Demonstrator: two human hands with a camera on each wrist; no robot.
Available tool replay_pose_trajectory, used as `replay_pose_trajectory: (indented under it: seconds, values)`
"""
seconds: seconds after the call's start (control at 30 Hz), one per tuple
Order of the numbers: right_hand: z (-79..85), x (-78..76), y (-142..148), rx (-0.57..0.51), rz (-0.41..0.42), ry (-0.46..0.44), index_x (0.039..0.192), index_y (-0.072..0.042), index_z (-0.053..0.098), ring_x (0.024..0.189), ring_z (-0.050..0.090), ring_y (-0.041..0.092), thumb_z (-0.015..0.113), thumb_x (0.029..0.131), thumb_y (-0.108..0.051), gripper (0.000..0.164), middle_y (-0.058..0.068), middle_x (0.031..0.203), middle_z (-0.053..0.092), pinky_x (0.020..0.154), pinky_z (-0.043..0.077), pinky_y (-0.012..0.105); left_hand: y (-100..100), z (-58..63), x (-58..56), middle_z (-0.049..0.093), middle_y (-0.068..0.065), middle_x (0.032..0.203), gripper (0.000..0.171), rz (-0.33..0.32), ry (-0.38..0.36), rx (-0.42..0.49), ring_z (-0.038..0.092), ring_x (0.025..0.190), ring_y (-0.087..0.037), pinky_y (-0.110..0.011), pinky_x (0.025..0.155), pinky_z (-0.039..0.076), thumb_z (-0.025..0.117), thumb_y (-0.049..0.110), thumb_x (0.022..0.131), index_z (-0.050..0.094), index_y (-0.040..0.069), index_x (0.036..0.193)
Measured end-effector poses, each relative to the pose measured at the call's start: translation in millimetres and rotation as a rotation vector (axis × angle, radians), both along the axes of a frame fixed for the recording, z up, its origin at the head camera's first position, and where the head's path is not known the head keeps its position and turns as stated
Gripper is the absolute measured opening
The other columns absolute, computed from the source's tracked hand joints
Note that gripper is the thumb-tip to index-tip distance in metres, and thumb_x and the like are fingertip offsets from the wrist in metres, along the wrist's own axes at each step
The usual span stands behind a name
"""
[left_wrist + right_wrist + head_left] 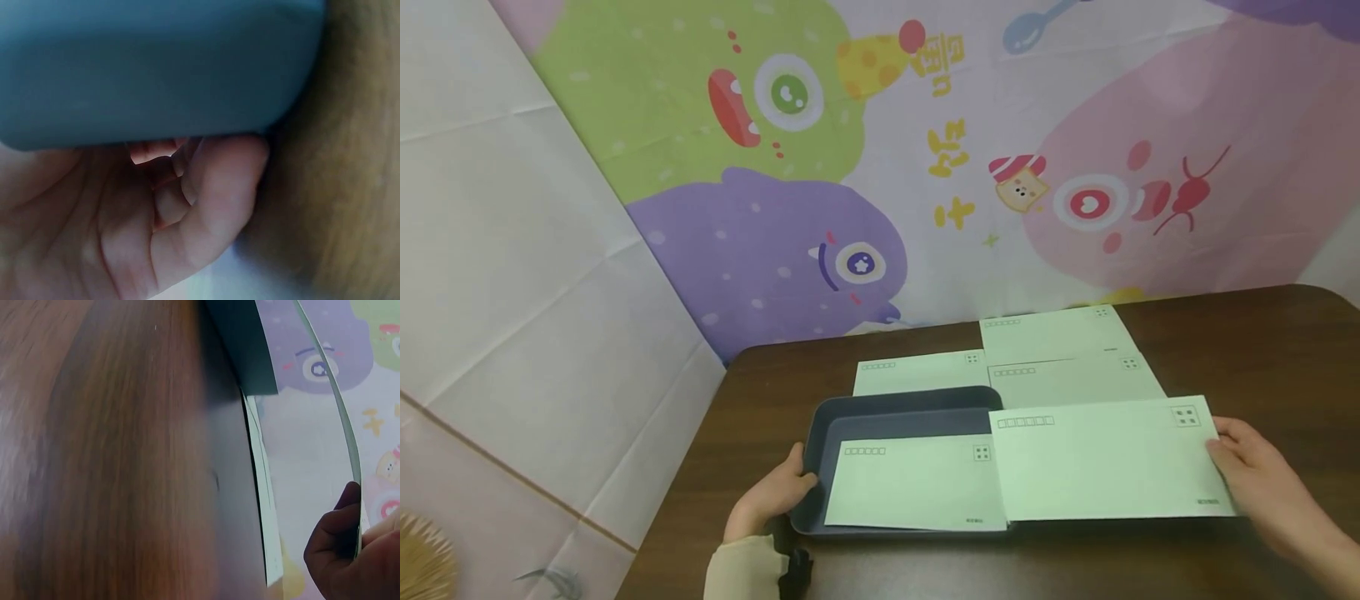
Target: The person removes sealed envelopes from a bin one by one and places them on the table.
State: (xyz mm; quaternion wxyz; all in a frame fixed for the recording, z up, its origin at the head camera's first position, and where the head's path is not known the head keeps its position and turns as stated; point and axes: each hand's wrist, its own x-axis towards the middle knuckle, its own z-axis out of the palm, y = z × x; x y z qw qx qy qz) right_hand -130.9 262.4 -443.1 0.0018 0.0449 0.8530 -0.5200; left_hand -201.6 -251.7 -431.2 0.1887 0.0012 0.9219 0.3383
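On the left, my left hand (772, 490) holds the short side of a dark blue-grey tray (880, 415), thumb over the rim. In the left wrist view the fingers (219, 187) curl up against the tray's outer wall (156, 87). A pale green envelope (917, 487) lies inside the tray. My right hand (1262, 475) pinches another pale envelope (1105, 471) by its right edge, thumb on the front. This envelope overlaps the tray's right side in the head view. Seen edge-on in the right wrist view, the held envelope (347, 434) stands above the table.
Behind the tray, several more envelopes lie on the dark brown wooden table (745, 408): one at the left (925, 377), one at the back (1052, 335) and one in the middle (1075, 383). A cartoon-printed cloth (940, 258) hangs beyond the table's far edge.
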Motion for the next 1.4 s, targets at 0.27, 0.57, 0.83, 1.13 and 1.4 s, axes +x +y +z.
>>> replay_pose_trajectory:
  seconds: [0.27, 0.57, 0.83, 1.13, 1.4]
  values:
    - [-4.9, -1.3, 18.7, 0.081, -0.049, -0.002, 0.131, 0.023, 0.010, 0.067, 0.049, -0.010, 0.015, 0.099, -0.018, 0.052, 0.047, 0.116, 0.035, 0.053, 0.050, 0.031, -0.3, 1.3, 0.3, 0.009, -0.033, 0.146, 0.069, -0.004, -0.002, -0.001, 0.015, 0.134, -0.043, -0.056, 0.106, 0.017, 0.041, 0.012, 0.089, 0.003, -0.016, 0.139]
    - [-15.1, -4.0, 33.5, 0.161, -0.090, -0.017, 0.127, 0.026, 0.014, 0.064, 0.048, -0.008, 0.018, 0.098, -0.013, 0.049, 0.047, 0.110, 0.036, 0.051, 0.048, 0.028, -0.4, 1.1, 0.3, 0.014, -0.032, 0.145, 0.067, 0.002, -0.004, -0.004, 0.020, 0.133, -0.043, -0.056, 0.104, 0.021, 0.041, 0.013, 0.089, 0.007, -0.015, 0.139]
    - [-17.6, -9.7, 33.2, 0.211, -0.022, -0.127, 0.129, 0.025, 0.013, 0.071, 0.054, 0.006, 0.019, 0.099, -0.017, 0.052, 0.046, 0.115, 0.036, 0.055, 0.047, 0.027, -0.7, -1.5, -1.3, 0.014, -0.032, 0.145, 0.067, 0.001, 0.001, -0.007, 0.020, 0.133, -0.043, -0.056, 0.105, 0.021, 0.040, 0.013, 0.089, 0.006, -0.015, 0.139]
    - [-19.0, -11.9, 25.9, 0.197, -0.020, -0.133, 0.129, 0.022, 0.020, 0.071, 0.056, 0.010, 0.027, 0.099, -0.026, 0.056, 0.041, 0.112, 0.044, 0.055, 0.047, 0.027, -0.1, -0.1, 0.6, 0.004, -0.032, 0.146, 0.069, 0.007, -0.008, -0.003, 0.010, 0.134, -0.044, -0.056, 0.107, 0.014, 0.040, 0.013, 0.089, 0.002, -0.016, 0.139]
    - [-10.9, -14.5, 21.2, 0.268, -0.017, -0.167, 0.125, 0.020, 0.027, 0.077, 0.055, 0.017, 0.043, 0.094, -0.032, 0.063, 0.034, 0.104, 0.051, 0.056, 0.042, 0.025, -0.2, 0.8, 1.6, 0.003, -0.032, 0.146, 0.069, 0.014, -0.010, 0.007, 0.009, 0.134, -0.044, -0.056, 0.107, 0.013, 0.040, 0.013, 0.089, 0.002, -0.016, 0.139]
